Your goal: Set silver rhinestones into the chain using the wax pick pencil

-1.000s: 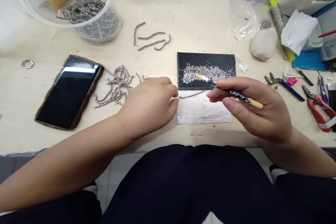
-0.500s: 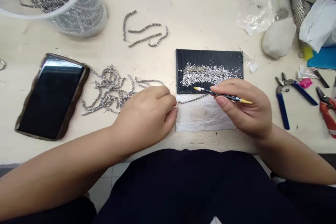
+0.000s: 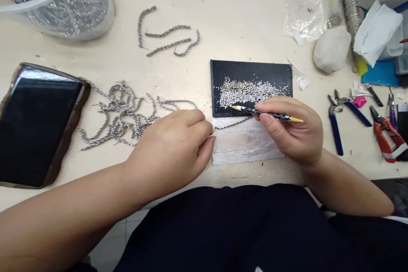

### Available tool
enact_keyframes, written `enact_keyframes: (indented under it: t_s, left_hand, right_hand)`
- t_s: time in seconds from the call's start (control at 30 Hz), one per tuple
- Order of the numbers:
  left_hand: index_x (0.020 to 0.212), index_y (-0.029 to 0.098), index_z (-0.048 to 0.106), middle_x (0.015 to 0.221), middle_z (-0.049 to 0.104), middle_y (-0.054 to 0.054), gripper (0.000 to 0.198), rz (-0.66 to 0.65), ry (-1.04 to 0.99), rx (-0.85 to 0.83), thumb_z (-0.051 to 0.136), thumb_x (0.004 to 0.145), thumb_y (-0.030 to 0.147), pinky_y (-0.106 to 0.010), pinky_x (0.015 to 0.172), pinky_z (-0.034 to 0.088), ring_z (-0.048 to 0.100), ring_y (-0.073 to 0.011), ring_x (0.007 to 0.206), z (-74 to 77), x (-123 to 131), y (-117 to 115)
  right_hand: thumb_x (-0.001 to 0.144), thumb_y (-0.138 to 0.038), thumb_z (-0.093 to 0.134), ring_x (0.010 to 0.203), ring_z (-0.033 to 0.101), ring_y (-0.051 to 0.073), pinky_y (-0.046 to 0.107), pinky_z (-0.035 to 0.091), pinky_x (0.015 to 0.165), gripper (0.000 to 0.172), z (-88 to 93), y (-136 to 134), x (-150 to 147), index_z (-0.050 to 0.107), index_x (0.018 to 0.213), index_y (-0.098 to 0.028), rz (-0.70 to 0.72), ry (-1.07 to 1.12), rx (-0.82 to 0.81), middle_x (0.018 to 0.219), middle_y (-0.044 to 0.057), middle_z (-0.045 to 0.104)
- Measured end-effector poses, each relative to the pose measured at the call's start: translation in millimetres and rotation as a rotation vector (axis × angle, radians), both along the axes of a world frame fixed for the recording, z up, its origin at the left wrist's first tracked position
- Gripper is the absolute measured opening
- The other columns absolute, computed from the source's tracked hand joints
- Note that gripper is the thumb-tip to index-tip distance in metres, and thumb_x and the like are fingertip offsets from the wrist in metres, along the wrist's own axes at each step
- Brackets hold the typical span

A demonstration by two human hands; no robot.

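Note:
My left hand is closed, thumb and forefinger pinching the left end of a thin beaded strand. The strand runs right over a whitish sheet toward my other hand. In my right hand is a dark patterned pen-like tool with yellow tips, gripped between thumb and fingers. Its left tip is over the lower edge of a black ribbed tray, where many small silvery stones are spread. Left of my left hand lies a tangled pile of beaded strands.
A phone lies at the left, below a clear tub of strands. Several short strands lie farther back. On the right are blue-handled pliers, red-handled cutters, a whitish lump and plastic bags.
The camera view has shifted, so the phone and tub sit farther left and more tools show at the right. Both hands keep their grips and nearly the same places beside the tray.

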State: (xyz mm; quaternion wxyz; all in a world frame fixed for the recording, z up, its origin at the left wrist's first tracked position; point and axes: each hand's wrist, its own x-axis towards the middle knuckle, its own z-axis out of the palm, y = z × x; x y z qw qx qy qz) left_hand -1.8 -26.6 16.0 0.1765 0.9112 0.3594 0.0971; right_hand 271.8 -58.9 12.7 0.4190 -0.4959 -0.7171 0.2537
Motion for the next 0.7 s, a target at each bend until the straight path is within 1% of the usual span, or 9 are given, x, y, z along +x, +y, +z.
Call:
enact_keyframes:
  t_s: [0.2,0.27,0.37,0.4,0.5,0.6,0.7]
  left_hand:
    - [0.080,0.021,0.072,0.080,0.070,-0.005,0.041,-0.002,-0.018,0.002,0.043,0.108,0.029,-0.038,0.068,0.052,0.070,-0.0241,0.077,-0.6,-0.9,1.3]
    - [0.081,0.020,0.073,0.080,0.070,-0.005,0.040,0.000,-0.030,0.006,0.045,0.108,0.029,-0.039,0.068,0.052,0.070,-0.0245,0.077,-0.8,-0.9,1.1]
    - [0.083,0.019,0.073,0.084,0.071,-0.007,0.037,0.020,-0.037,-0.046,0.046,0.107,0.028,-0.039,0.068,0.054,0.070,-0.0253,0.078,-0.5,-0.2,-0.3]
    - [0.084,0.018,0.074,0.085,0.071,-0.007,0.036,0.027,-0.031,-0.087,0.047,0.107,0.028,-0.040,0.068,0.054,0.071,-0.0257,0.079,-0.4,0.1,-0.9]
    - [0.083,0.019,0.073,0.085,0.071,-0.006,0.031,0.026,0.007,-0.083,0.051,0.104,0.024,-0.036,0.069,0.056,0.071,-0.0225,0.079,-0.6,1.3,-2.0]
    - [0.083,0.019,0.072,0.085,0.072,-0.005,0.024,0.032,0.059,-0.082,0.057,0.102,0.024,-0.034,0.068,0.056,0.071,-0.0217,0.080,-0.7,3.2,-1.4]
    - [0.083,0.020,0.071,0.086,0.071,-0.005,0.022,0.031,0.101,-0.099,0.061,0.101,0.025,-0.035,0.069,0.057,0.070,-0.0217,0.079,0.4,5.6,-0.2]
  right_hand:
    - [0.100,-0.018,0.078,0.093,0.084,0.021,0.039,0.071,0.086,0.025,-1.6,0.4,0.2,0.086,0.119,-0.033,-0.010,-0.024,-0.032,0.102,0.002,0.089]
    - [0.100,-0.017,0.078,0.095,0.084,0.021,0.038,0.071,0.086,0.026,-1.9,0.6,0.4,0.086,0.120,-0.032,-0.007,-0.014,-0.034,0.104,0.002,0.089]
    - [0.099,-0.012,0.079,0.096,0.084,0.020,0.035,0.071,0.086,0.031,-1.5,-0.2,1.3,0.086,0.122,-0.032,0.004,0.017,-0.023,0.106,0.002,0.089]
    - [0.098,-0.011,0.079,0.095,0.083,0.018,0.033,0.070,0.084,0.033,-1.7,-0.7,1.9,0.086,0.122,-0.032,0.008,0.025,-0.019,0.105,0.002,0.088]
    - [0.097,-0.009,0.079,0.093,0.084,0.020,0.034,0.071,0.082,0.037,-4.4,-2.1,4.4,0.085,0.125,-0.034,0.015,0.032,-0.021,0.103,0.001,0.089]
    - [0.097,-0.011,0.080,0.097,0.085,0.021,0.036,0.073,0.086,0.037,-8.5,-3.9,7.1,0.086,0.124,-0.035,0.004,0.042,0.008,0.105,0.001,0.089]
    - [0.097,-0.012,0.080,0.093,0.085,0.021,0.035,0.072,0.084,0.036,-11.0,-7.0,8.4,0.086,0.124,-0.035,0.002,0.058,-0.009,0.106,0.001,0.089]
